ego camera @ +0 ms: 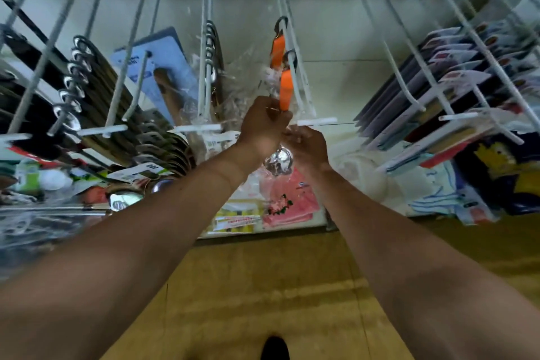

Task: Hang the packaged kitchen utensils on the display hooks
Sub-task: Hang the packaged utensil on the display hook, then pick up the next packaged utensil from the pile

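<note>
Head view. The left grip [264, 123] is curled round the lower end of the orange-handled utensil [285, 90], which sits in clear wrap. Its black loop lies against the white display hook [317, 122]; threading unclear. The right grip [306, 146] pinches the wrap by the metal head [277, 161]. A second orange utensil [277, 51] hangs behind.

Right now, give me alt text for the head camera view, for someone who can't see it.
Two hands hold an orange-handled metal utensil in clear plastic wrap at a white wire display hook: the left hand grips its handle, the right hand holds the wrap near its shiny head. A second orange-handled utensil hangs farther back on it.
</note>
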Available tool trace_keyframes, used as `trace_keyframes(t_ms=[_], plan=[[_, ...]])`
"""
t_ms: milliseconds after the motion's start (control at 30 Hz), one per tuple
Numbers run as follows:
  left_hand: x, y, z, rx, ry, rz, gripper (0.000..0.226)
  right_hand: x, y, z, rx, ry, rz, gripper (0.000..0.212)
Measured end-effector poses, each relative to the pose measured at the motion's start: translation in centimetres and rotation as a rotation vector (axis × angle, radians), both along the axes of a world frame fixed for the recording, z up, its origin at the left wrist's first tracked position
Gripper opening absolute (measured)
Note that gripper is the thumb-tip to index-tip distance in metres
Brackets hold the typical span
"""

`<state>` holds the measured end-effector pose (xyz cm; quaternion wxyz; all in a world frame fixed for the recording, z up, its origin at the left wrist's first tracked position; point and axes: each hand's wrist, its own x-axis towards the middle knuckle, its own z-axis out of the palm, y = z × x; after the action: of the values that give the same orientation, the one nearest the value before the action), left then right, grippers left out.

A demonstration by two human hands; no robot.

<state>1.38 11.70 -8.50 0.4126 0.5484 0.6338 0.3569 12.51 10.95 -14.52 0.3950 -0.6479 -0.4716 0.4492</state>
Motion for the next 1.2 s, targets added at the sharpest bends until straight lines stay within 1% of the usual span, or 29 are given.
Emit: trace_keyframes(t_ms=[67,100,167,200,267,300,333,367,433,467,533,633,700,733,867,967,1000,1033,1067,1133,1200], plan=[[-0.4,-1.4,0.0,0.039,-0.053,-0.003,0.015,0.0,-1.0,0.3,-0.025,0.034,-0.002,0.028],[-0.7,-2.0,-0.1,0.051,-0.081,-0.023,0.014,0.1,-1.6,0.3,-0.039,0.023,0.0,0.028],[-1.3,-3.4,-0.4,0.038,-0.18,-0.077,0.017,0.0,-3.2,0.5,-0.051,0.015,-0.001,0.014],[-1.6,-4.0,-0.4,0.02,-0.209,-0.094,0.021,-0.2,-4.1,0.7,-0.052,0.039,-0.013,0.014],[-2.4,-5.1,-0.5,0.01,-0.208,-0.15,0.021,-0.4,-5.6,0.8,-0.071,0.132,-0.06,0.015],[-2.8,-5.7,-0.6,0.009,-0.191,-0.186,0.019,-0.5,-6.2,0.8,-0.091,0.171,-0.08,0.02],[-3.2,-6.3,-0.5,0.003,-0.172,-0.211,0.019,-0.6,-6.7,0.9,-0.117,0.172,-0.066,0.018],[-3.6,-6.9,-0.4,0.0,-0.171,-0.22,0.021,-0.8,-7.3,1.0,-0.141,0.124,-0.019,0.012],[-4.5,-8.1,-0.4,-0.014,-0.212,-0.211,0.023,-1.4,-8.4,0.8,-0.173,0.002,0.106,0.01],[-5.2,-8.6,-0.4,-0.016,-0.228,-0.188,0.025,-2.1,-8.9,0.5,-0.175,0.005,0.112,0.008],[-7.4,-9.6,-0.4,-0.029,-0.227,-0.12,0.028,-4.2,-9.8,0.4,-0.16,0.047,0.106,0.012],[-12.8,-11.7,-0.8,-0.057,-0.164,-0.027,0.019,-8.5,-10.6,-0.8,-0.161,0.099,0.264,0.009],[-16.7,-13.6,-1.1,-0.096,-0.116,0.028,0.022,-11.7,-11.3,-1.1,-0.199,0.078,0.378,0.024],[-18.6,-14.7,-1.1,-0.109,-0.087,0.048,0.022,-13.5,-11.9,-1.1,-0.205,0.068,0.441,0.027],[-25.5,-19.2,-0.2,-0.108,-0.012,0.151,0.015,-20.9,-14.0,-1.3,-0.225,0.074,0.584,0.021],[-30.5,-22.4,0.2,-0.096,-0.016,0.252,0.008,-26.5,-15.7,-0.8,-0.228,0.068,0.66,0.025],[-32.3,-23.5,0.3,-0.09,-0.024,0.293,0.006,-28.4,-16.4,-0.7,-0.23,0.062,0.699,0.018],[-34.1,-24.5,0.2,-0.085,-0.036,0.329,0.005,-30.2,-17.1,-0.2,-0.228,0.072,0.735,0.007],[-36.1,-25.6,0.1,-0.077,-0.041,0.371,0.004,-32.3,-18.0,0.1,-0.23,0.076,0.774,0.006],[-39.9,-27.8,0.3,-0.066,-0.027,0.448,0.006,-36.5,-19.7,1.2,-0.211,0.072,0.811,0.018],[-43.8,-30.1,0.7,-0.06,-0.036,0.525,0.01,-40.7,-21.4,1.6,-0.211,0.071,0.854,0.022]])
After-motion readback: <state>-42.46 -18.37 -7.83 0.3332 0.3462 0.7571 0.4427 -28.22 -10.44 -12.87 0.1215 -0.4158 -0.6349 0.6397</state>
